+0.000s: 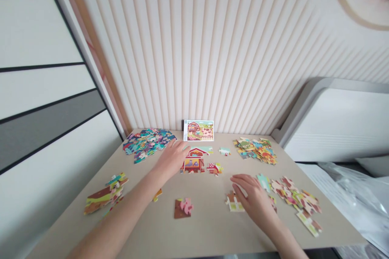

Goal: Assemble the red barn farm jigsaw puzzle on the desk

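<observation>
My left hand [174,156] lies at the left edge of a partly joined barn puzzle [194,164], its fingers stretched out over the pieces and covering part of them. A small red-roofed puzzle piece [214,168] sits to the right of the barn. My right hand [251,193] is lower on the table, fingers loosely bent and apart from the thumb, with nothing visible in them. Beneath its fingers is a puzzle piece with a white fence [234,203], partly hidden. A pink pig piece [183,208] lies nearer the front edge, between my two arms.
A picture card [198,130] leans against the ribbed wall. Blue-purple pieces [148,142] are heaped at back left, orange-green ones [255,149] at back right. More pieces lie at left [105,196] and cow-patterned pieces [296,196] at right. A sky piece [225,151] lies alone.
</observation>
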